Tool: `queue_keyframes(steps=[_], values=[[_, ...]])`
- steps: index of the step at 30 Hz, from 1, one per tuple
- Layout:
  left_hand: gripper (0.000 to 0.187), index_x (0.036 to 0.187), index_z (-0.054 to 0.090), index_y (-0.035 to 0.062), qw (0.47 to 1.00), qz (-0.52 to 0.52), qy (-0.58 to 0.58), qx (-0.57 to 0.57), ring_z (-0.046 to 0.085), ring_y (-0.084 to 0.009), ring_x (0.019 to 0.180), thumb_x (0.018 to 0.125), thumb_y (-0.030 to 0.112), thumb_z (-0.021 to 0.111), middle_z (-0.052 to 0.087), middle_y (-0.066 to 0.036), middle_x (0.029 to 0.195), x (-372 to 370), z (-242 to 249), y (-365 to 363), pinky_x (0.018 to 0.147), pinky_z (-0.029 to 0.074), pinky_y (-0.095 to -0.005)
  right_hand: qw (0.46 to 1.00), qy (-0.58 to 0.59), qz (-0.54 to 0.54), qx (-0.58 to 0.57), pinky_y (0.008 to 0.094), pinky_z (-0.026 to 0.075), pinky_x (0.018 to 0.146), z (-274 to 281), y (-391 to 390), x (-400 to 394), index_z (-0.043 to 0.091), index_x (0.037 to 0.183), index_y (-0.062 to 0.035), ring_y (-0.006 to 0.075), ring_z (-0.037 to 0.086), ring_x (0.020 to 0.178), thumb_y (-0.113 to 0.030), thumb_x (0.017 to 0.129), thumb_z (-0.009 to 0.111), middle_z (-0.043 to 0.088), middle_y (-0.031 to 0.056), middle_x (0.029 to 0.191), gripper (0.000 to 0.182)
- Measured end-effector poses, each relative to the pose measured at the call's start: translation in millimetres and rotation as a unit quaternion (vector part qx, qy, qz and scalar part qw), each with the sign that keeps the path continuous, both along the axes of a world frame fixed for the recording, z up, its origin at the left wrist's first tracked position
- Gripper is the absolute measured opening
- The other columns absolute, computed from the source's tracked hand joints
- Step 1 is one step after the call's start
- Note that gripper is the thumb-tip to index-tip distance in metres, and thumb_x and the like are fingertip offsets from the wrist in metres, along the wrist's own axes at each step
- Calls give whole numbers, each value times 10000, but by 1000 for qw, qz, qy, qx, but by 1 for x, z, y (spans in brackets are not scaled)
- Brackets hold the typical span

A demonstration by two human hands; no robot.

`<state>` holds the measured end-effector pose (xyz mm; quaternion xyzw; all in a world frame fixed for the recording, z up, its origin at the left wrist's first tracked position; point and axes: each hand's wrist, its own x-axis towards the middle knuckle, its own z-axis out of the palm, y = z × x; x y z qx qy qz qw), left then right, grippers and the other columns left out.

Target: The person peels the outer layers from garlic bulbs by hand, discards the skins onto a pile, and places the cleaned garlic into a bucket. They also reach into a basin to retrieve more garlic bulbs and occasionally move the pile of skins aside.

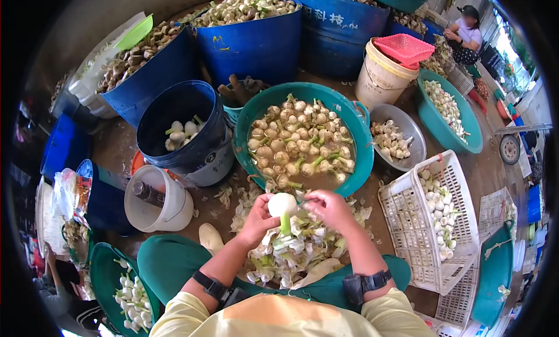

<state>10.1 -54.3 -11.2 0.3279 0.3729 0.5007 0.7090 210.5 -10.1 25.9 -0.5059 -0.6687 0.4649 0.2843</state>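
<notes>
My left hand [257, 221] is closed around a peeled white garlic bulb [282, 205], whose green stem points down toward me. My right hand [329, 210] is beside the bulb with its fingers pinched together; what they hold, if anything, I cannot make out. Below both hands lies a heap of stripped skins and leaves [297, 249] between my legs. Just beyond them stands a green tub [240, 140] of murky water, full of unpeeled garlic bulbs [291, 136] with short green stems.
Left of the tub are a dark blue bucket [152, 145] with white bulbs and a white bucket [181, 212]. To the right stand a metal bowl [420, 133] and a white crate [404, 220] of peeled bulbs. Blue barrels [250, 51] line the back. Another person [466, 34] sits far right.
</notes>
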Motion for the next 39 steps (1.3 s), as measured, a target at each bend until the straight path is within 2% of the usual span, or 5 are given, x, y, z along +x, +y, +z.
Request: queue_keyframes(steps=[17,23,25,27,39], values=[[698,1339,289,98,978,-201,56,-22,483,-127,1001,701,159,564,493,-25,1144,-8,13,2,823,396,-265,927,-348,42,133,276,444,602,-33,7,32,598,776,-48,189,559,671,-118,708,632,568,64,684,104],[766,1369,229,74,971,-217,93,42,457,-163,1057,655,107,504,475,-71,1165,-4,18,1,939,328,-275,975,67,126,-169,250,422,613,-19,4,5,584,849,-9,82,471,665,-280,817,610,553,24,781,274],[773,1362,239,64,985,-166,-9,42,463,-168,1052,643,126,516,480,-71,1155,-5,27,2,932,336,-282,965,19,164,-203,279,454,655,-48,16,15,551,930,-13,128,529,694,-209,809,601,565,71,874,235],[709,1315,310,59,995,-96,22,31,475,-165,1050,647,170,518,500,-59,1134,-14,24,8,895,370,-275,843,-515,129,89,345,478,696,-63,7,18,513,1014,-37,221,583,780,-130,783,578,568,114,938,258],[640,1353,188,86,964,266,11,17,497,-118,869,846,276,531,524,-32,1095,-86,54,83,684,386,-243,900,-419,83,93,404,443,792,-116,160,12,614,862,-51,347,546,887,-79,689,482,598,172,916,220]])
